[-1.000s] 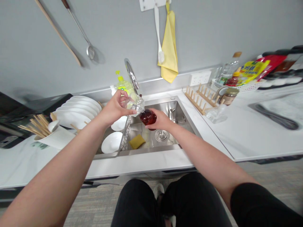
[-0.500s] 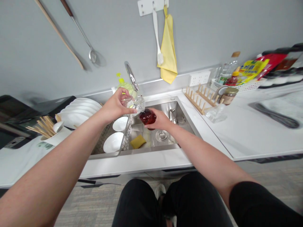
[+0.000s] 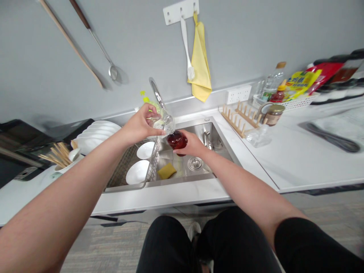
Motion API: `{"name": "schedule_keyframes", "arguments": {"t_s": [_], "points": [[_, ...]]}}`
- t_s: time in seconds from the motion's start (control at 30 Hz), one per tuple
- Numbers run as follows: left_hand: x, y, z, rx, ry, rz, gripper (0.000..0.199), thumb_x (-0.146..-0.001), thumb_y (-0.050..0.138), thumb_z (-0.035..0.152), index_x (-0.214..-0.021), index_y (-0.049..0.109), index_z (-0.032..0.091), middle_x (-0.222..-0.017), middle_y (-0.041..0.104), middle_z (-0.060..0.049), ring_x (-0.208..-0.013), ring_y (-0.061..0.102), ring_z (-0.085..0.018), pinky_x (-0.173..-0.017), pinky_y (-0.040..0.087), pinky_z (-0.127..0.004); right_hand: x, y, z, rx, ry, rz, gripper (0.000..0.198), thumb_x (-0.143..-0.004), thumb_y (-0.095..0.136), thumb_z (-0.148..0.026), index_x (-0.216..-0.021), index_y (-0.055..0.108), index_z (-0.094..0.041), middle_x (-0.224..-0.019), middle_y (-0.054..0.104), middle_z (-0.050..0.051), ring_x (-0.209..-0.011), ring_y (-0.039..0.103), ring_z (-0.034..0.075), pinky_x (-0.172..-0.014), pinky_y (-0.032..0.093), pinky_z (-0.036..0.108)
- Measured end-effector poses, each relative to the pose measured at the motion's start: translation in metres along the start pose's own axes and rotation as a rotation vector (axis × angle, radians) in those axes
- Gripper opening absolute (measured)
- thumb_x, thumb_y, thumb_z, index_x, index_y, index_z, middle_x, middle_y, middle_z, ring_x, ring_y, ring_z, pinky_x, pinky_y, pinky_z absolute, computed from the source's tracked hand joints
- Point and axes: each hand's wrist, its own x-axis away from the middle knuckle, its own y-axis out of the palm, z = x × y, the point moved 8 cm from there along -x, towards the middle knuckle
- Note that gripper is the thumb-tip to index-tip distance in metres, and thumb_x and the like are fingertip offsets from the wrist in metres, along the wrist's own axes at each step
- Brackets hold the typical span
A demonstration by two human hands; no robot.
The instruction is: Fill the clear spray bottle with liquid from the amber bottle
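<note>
Left hand (image 3: pixel 142 123): fingers grasping clear vessel (image 3: pixel 167 127), frame centre. Right hand (image 3: pixel 195 144): fingers clasping dark red container (image 3: pixel 176 140) alongside, above sink (image 3: pixel 184 168). Yellow sponge (image 3: pixel 167 171) lying below, lower centre.

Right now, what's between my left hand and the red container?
In the head view, a clear object in your left hand lies between that hand and the red container.

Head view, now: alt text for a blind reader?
A person's left grip holds a clear, transparent object close beside a dark-red, glossy container in the right grip, above a stainless-steel sink. A flat yellow sponge lies inside; left, round white bowls sit in a metal wire rack.
</note>
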Motion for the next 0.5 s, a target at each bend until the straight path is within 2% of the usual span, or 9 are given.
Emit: {"name": "schedule_keyframes", "arguments": {"t_s": [0.23, 0.5], "points": [[-0.005, 0.001, 0.011, -0.062, 0.047, -0.028, 0.083, -0.055, 0.111, 0.028, -0.112, 0.052, 0.027, -0.121, 0.078, -0.009, -0.08, 0.057, -0.014, -0.064, 0.043, -0.026, 0.0, -0.004, -0.002, -0.013, 0.005, 0.024, 0.089, -0.068, 0.109, -0.042, -0.149, 0.075, -0.031, -0.138, 0.087, 0.008, -0.132, 0.082, 0.042, -0.116, 0.066, 0.061], [-0.009, 0.002, 0.02, -0.125, 0.038, -0.045, 0.084, -0.054, 0.112, 0.029, -0.113, 0.052, 0.027, -0.124, 0.078, -0.007, -0.069, 0.048, -0.009, -0.063, 0.043, -0.027, -0.001, -0.006, -0.005, -0.007, -0.001, 0.038, 0.086, -0.068, 0.108, -0.046, -0.146, 0.076, -0.03, -0.137, 0.087, 0.009, -0.13, 0.082, 0.042, -0.114, 0.065, 0.06]]}}
